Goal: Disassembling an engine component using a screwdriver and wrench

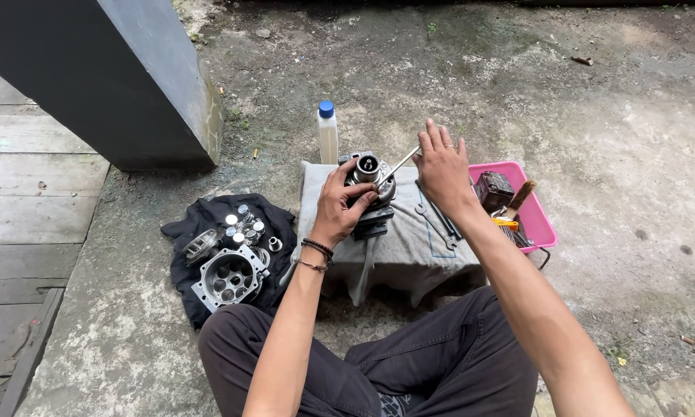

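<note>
A metal engine part (371, 179) with a round opening on top stands on a grey cloth (405, 245) spread over a low block. My left hand (339, 202) grips its left side. My right hand (442, 168) holds the handle end of a thin metal tool (398, 166) whose tip reaches the top of the part. Several wrenches (434, 220) lie on the cloth just under my right wrist.
A clear bottle with a blue cap (327, 132) stands behind the cloth. A black cloth (208, 224) at left carries a cylinder head (229, 277) and small shiny parts. A pink tray (526, 207) with a brush and boxes sits at right. A dark pillar (115, 77) rises at upper left.
</note>
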